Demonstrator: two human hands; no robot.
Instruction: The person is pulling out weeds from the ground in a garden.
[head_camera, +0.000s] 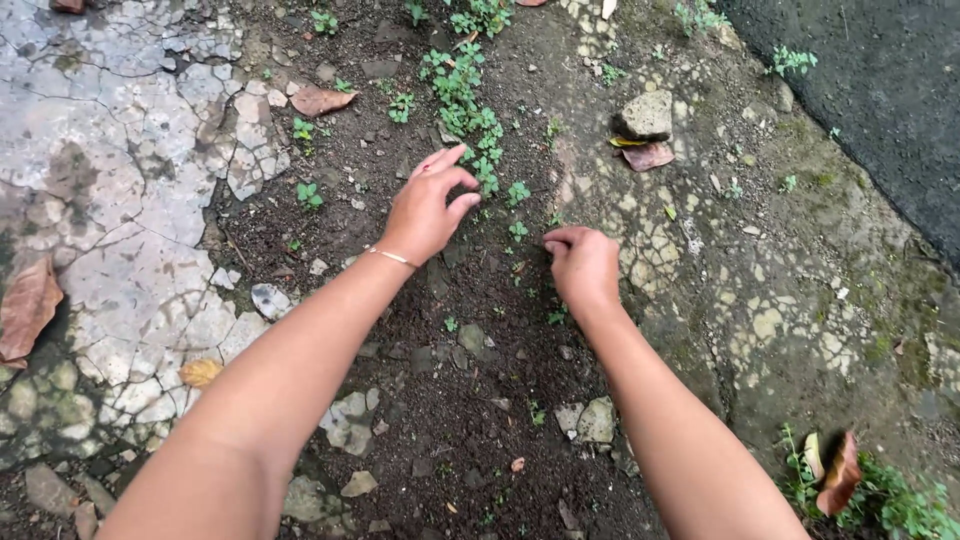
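Two bare hands are reaching down over a strip of dark soil (470, 400) between cracked pale paving (120, 200) and a mossy concrete edge (800, 300). The left hand (428, 208), wearing one thin bracelet (390, 257) at the wrist, is hovering half open, fingers loosely curled and slightly spread, with nothing held; its fingertips are sitting just beside a row of small green weeds (465, 95) that is running away from it, up the soil. The right hand (583, 268) is curling closed, fingers pinched together and pressing down at the soil; whether it is gripping a seedling cannot be told. A few tiny sprouts (518, 192) are standing between the two hands. One grey stone (645, 115) is lying well beyond the right hand, with one brown leaf (648, 156) touching it. Another brown leaf (320, 100) is lying beyond the left hand.
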